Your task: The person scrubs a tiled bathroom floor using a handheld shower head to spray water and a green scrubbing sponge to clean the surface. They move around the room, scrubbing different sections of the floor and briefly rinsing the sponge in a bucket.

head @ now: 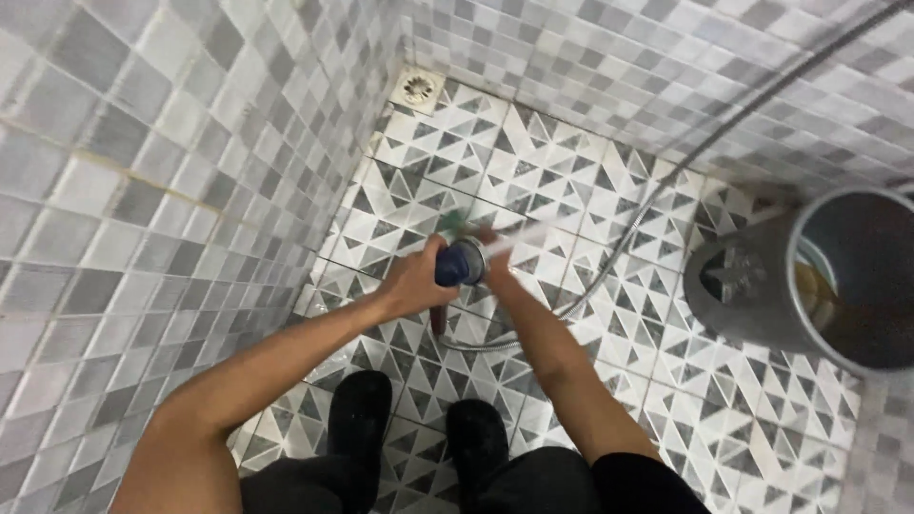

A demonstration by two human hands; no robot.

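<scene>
From my head camera, my left hand (419, 281) is wrapped around a blue shower head (460, 264), and my right hand (495, 259) touches its far side, grip unclear. The metal hose (657, 195) trails beyond my right hand towards a grey bucket (752, 286).

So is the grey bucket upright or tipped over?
Upright: the grey bucket stands on the tiled floor, its open mouth facing up toward the camera.

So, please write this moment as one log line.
left hand: grips shower head | right hand: at shower head | hose: on floor | bucket: right
</scene>
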